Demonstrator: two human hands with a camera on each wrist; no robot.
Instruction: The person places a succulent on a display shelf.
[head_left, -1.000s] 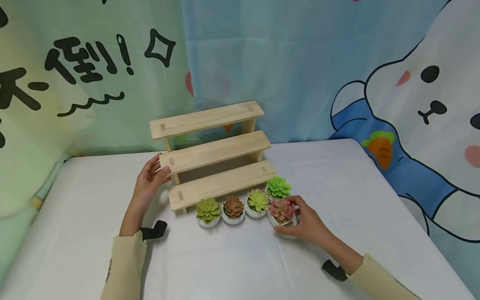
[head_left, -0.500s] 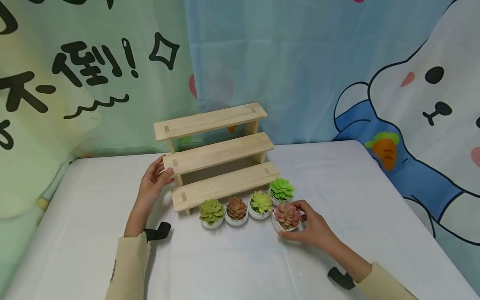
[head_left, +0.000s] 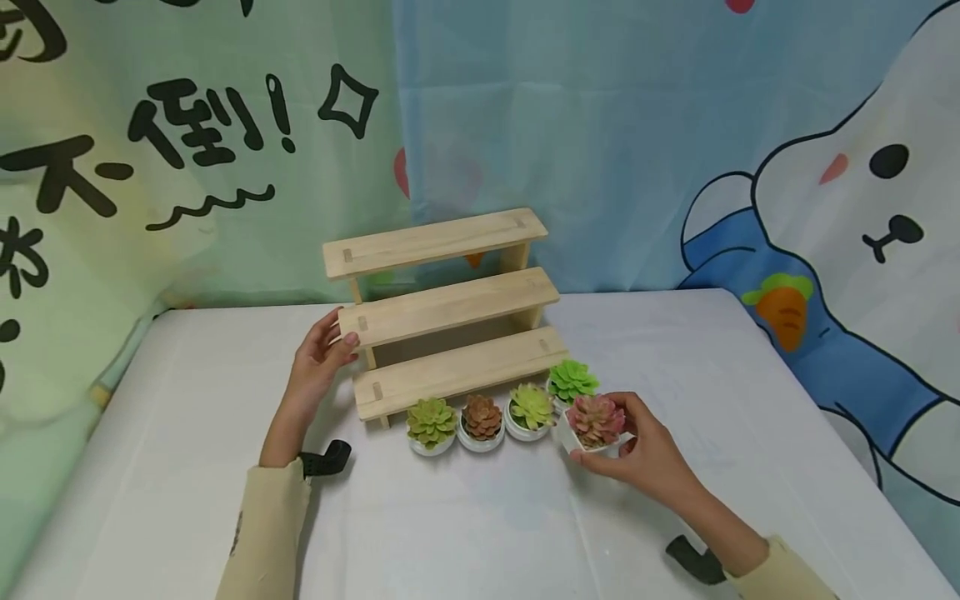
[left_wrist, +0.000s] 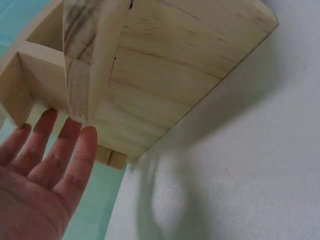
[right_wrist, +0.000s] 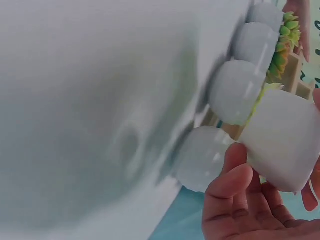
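Note:
In the head view, my left hand (head_left: pixel 318 367) holds the left end of the middle board of a three-step wooden plant stand (head_left: pixel 450 307), thumb at the front edge. The left wrist view shows its fingertips (left_wrist: pixel 87 132) against the wood; the thumb is out of frame there. My right hand (head_left: pixel 648 450) grips a white square pot (right_wrist: pixel 285 140) with a pink artificial succulent (head_left: pixel 596 421) between thumb and fingers. Seen from the right wrist, this pot is raised off the table. Just left of it is a bright green succulent (head_left: pixel 572 381) in a white pot.
Along the stand's front stand a yellow-green succulent (head_left: pixel 531 406), a brown succulent (head_left: pixel 482 417) and a green succulent (head_left: pixel 431 422), each in a round white pot. The white tabletop (head_left: pixel 450 525) spreads in front. A printed curtain (head_left: pixel 600 125) hangs behind.
The head view has shifted, so everything sits further right in it. My right hand has drawn the pink succulent's pot slightly right, away from the others. My left hand stays on the stand.

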